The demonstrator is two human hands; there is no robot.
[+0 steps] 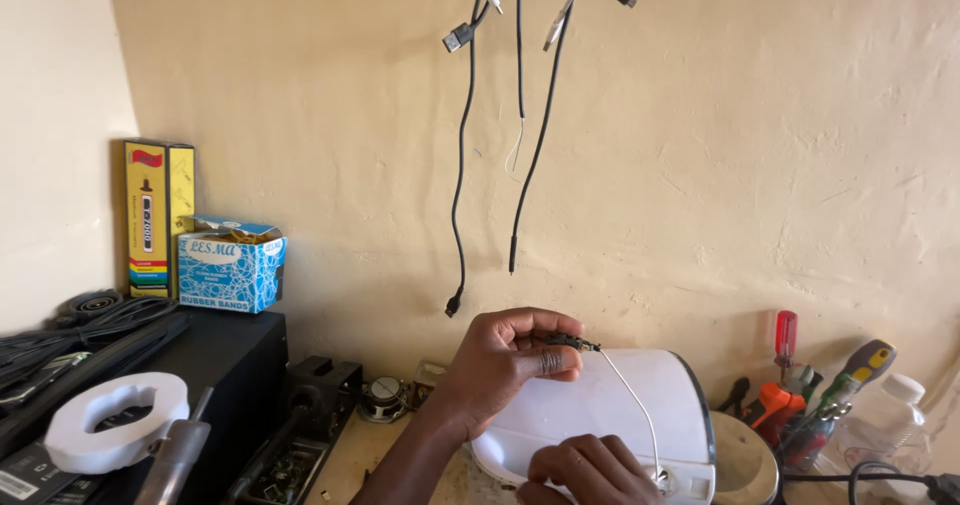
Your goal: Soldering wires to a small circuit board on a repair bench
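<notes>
currently: left hand (510, 357) raised over the bench, thumb and fingertips pinched shut on a small dark connector (572, 342), tip pointing right. thin white wire (632, 393) running from that connector down and right in a curve to the front of a white rounded appliance (640, 405) lying on the bench just below. right hand (588, 471) low at the bottom edge, knuckles up, fingers curled against the appliance's lower front near where the wire ends; cannot tell whether gripping anything, fingertips hidden. behind the hands: plastered beige wall (760, 165) with several black cables (462, 165) hanging from above, plug ends dangling free, lowest plug just above the left hand. right side: red-handled screwdriver (786, 337) upright among other tool handles (835, 390), clear plastic bottle (885, 415) beside them, round metal lid (745, 465) touching the appliance's right edge. left side: black box (215, 360) carrying a blue-and-white carton (231, 265) and a tall yellow box (158, 220) against the wall, coiled black cords (95, 320) on top. white ring-shaped part (115, 420) near the lower left, small round speaker (384, 397) on the bench between the black box and the left forearm.
</notes>
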